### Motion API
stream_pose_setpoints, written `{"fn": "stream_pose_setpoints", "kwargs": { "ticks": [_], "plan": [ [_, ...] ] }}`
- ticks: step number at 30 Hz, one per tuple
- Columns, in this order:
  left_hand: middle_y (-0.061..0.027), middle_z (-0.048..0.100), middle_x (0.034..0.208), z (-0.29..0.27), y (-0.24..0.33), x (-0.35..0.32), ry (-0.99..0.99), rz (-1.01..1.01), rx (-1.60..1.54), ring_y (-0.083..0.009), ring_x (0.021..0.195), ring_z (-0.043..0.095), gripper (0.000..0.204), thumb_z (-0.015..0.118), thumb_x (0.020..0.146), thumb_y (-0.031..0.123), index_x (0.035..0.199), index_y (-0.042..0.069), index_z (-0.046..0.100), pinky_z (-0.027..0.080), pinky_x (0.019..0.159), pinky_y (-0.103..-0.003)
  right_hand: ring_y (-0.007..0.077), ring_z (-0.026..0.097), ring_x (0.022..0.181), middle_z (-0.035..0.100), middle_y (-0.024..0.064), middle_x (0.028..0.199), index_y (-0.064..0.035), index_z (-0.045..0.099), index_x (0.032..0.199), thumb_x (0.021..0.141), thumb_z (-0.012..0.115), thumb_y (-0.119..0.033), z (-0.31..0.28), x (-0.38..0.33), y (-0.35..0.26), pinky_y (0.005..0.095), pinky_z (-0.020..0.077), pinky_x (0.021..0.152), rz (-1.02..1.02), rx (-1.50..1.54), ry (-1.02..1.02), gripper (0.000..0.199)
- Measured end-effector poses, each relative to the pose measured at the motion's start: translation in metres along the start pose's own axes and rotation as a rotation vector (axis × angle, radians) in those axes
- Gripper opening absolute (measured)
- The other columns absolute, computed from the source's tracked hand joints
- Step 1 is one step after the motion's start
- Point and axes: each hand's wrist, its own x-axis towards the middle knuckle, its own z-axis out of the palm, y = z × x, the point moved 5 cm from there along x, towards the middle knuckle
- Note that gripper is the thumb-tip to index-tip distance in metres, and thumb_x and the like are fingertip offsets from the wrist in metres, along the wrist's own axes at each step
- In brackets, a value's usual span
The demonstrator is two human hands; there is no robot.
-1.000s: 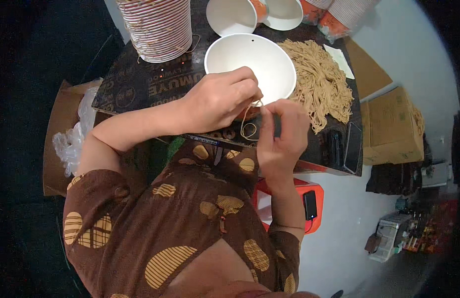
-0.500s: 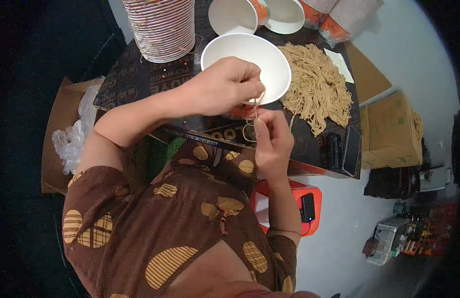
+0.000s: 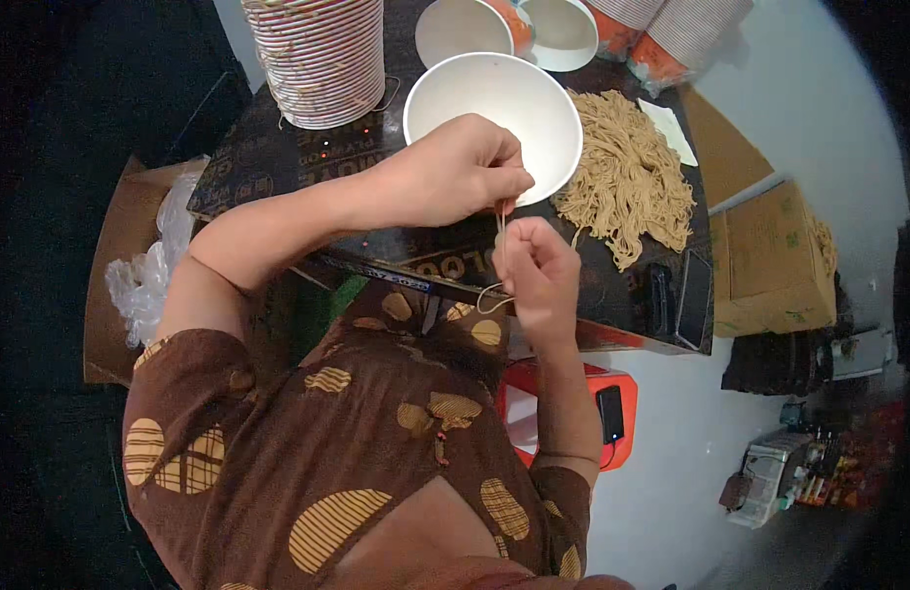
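Observation:
Between my two hands runs a thin tan string [image 3: 502, 218], pulled fairly straight. My left hand [image 3: 465, 172] pinches its upper end in front of a white paper bowl [image 3: 545, 108]. Lower and to the right, my right hand [image 3: 539, 280] grips the same string with curled fingers. A loose loop of it hangs at the left of that hand, by the table edge. The bowl's open mouth faces me, and my left hand covers part of its rim. Right of the bowl lies a heap of loose tan strings [image 3: 627, 177].
A tall stack of nested paper bowls [image 3: 322, 64] with string ends stands at the left of the dark table [image 3: 248, 172]. More orange-and-white bowls [image 3: 465, 28] lie behind. A phone [image 3: 693, 298] rests at the right edge. Cardboard boxes [image 3: 774, 261] and a red stool [image 3: 622, 447] stand nearby.
My right hand has moved slightly down, drawing the string straighter between the hands. The loop hangs lower. The white bowl has shifted slightly up and right.

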Motion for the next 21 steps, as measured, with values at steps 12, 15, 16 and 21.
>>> {"fn": "stream_pose_setpoints", "kwargs": {
  "ticks": [12, 15, 16, 21],
  "plan": [
    [-0.0055, 0.063, 0.068, -0.003, 0.0, 0.004, -0.066, 0.04, 0.075, -0.0085, 0.064, 0.056, 0.021, 0.06, 0.092, 0.014, 0.081, -0.004, 0.065, 0.046, 0.06, -0.029, 0.0013, 0.046, 0.062, 0.055, -0.0055, 0.072, -0.0004, 0.062, 0.115, 0.097, 0.059, -0.008, -0.028, -0.005, -0.047, 0.0174, 0.0357, 0.057, -0.206, -0.235, 0.296, 0.02],
    [-0.0038, 0.064, 0.08, -0.003, 0.0, 0.002, -0.116, 0.059, 0.075, -0.0084, 0.073, 0.058, 0.015, 0.059, 0.094, 0.012, 0.094, -0.003, 0.062, 0.048, 0.067, -0.026, 0.0025, 0.047, 0.06, 0.057, -0.0023, 0.073, 0.001, 0.06, 0.115, 0.098, 0.056, -0.008, -0.025, -0.006, -0.047, 0.0174, 0.0363, 0.055, -0.241, -0.159, 0.291, 0.02],
    [-0.002, 0.064, 0.088, -0.002, 0.0, 0.001, -0.143, 0.064, 0.064, -0.0083, 0.08, 0.058, 0.015, 0.059, 0.097, 0.011, 0.104, -0.002, 0.058, 0.049, 0.073, -0.024, 0.0034, 0.048, 0.058, 0.059, -0.0005, 0.074, 0.0017, 0.06, 0.115, 0.098, 0.056, -0.007, -0.025, -0.006, -0.047, 0.0179, 0.0366, 0.053, -0.247, -0.138, 0.274, 0.019],
    [-0.0023, 0.064, 0.089, -0.005, 0.006, 0.0, -0.131, 0.025, -0.062, -0.009, 0.081, 0.058, 0.023, 0.056, 0.098, 0.009, 0.118, -0.001, 0.051, 0.049, 0.075, -0.024, 0.0051, 0.044, 0.053, 0.06, 0.0053, 0.077, 0.0015, 0.057, 0.117, 0.099, 0.053, -0.008, -0.02, -0.003, -0.056, 0.0176, 0.0328, 0.047, -0.176, 0.009, 0.26, 0.021]
  ]
}}
